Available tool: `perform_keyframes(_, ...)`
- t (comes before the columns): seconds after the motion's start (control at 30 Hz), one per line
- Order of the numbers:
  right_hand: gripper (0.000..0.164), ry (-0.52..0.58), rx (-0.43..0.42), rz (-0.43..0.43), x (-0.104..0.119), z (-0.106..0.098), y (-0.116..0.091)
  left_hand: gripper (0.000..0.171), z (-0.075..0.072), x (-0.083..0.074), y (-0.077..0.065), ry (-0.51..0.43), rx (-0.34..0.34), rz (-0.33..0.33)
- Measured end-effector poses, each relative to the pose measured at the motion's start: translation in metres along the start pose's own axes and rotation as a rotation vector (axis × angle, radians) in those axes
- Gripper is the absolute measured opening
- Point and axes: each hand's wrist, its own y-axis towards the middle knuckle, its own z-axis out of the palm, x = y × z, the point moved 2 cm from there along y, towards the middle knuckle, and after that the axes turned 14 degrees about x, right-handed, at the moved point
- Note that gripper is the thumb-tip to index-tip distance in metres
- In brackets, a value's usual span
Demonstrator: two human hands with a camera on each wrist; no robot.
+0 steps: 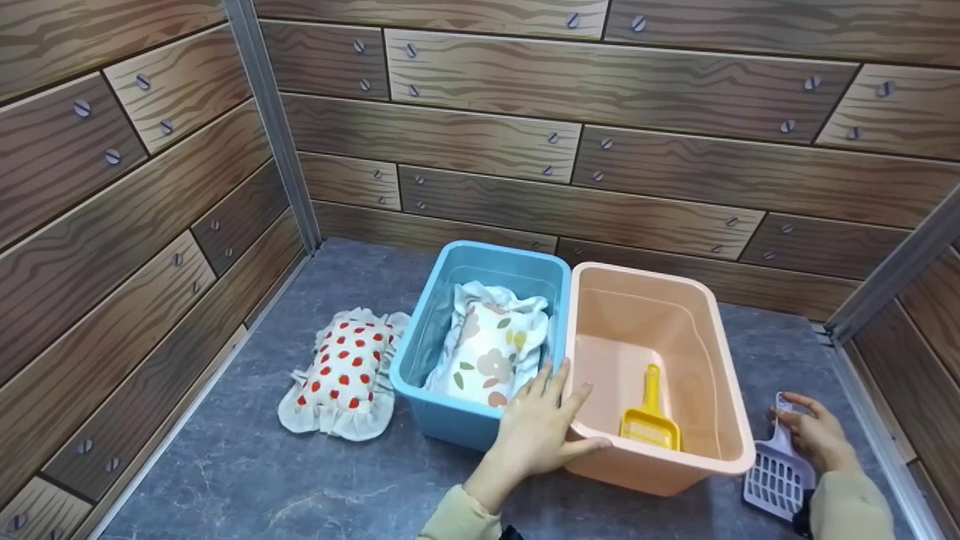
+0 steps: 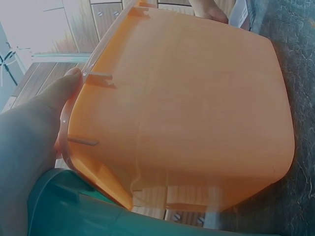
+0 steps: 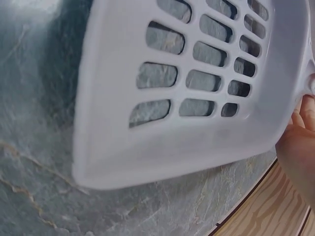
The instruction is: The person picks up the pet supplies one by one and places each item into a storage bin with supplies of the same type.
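My left hand [image 1: 531, 429] rests spread over the near left corner of a peach plastic bin [image 1: 731, 420], its thumb along the front rim and its fingers by the left rim. The left wrist view shows the thumb at the rim of this bin [image 2: 187, 98]. At the far right, my right hand [image 1: 819, 435] holds a lilac slotted litter scoop [image 1: 777, 480] by its handle, low beside the bin. The scoop's slotted pan [image 3: 182, 142] fills much of the right wrist view. A yellow litter scoop [image 1: 651, 420] leans inside the peach bin, handle up.
A blue bin [image 1: 450, 420] stands against the peach bin's left side, holding a ruffled floral pillow [image 1: 491, 352]. Left of it, a ruffled strawberry-print pillow [image 1: 346, 375] lies on the dark marbled surface [image 1: 247, 480]. Wood-patterned walls [image 1: 480, 75] enclose the back and sides.
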Motion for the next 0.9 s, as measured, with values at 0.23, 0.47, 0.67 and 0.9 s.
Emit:
perform_keyframes(0.23,0.031,0.040,0.042,-0.061,0.000,0.000,-0.007,0.083,0.000,0.000,0.001,0.003,0.003,-0.001)
perform_keyframes(0.47,0.028,0.086,0.040,-0.068,-0.001,0.001,-0.009,0.084,0.000,0.000,0.000,0.010,0.003,-0.003)
perform_keyframes(0.67,0.029,0.092,0.005,-0.071,0.002,0.003,-0.013,0.084,0.000,0.000,0.000,0.040,-0.013,-0.001)
perform_keyframes(0.9,0.027,0.079,-0.037,-0.022,0.003,0.000,-0.019,0.084,0.000,-0.001,0.000,0.022,0.006,-0.002)
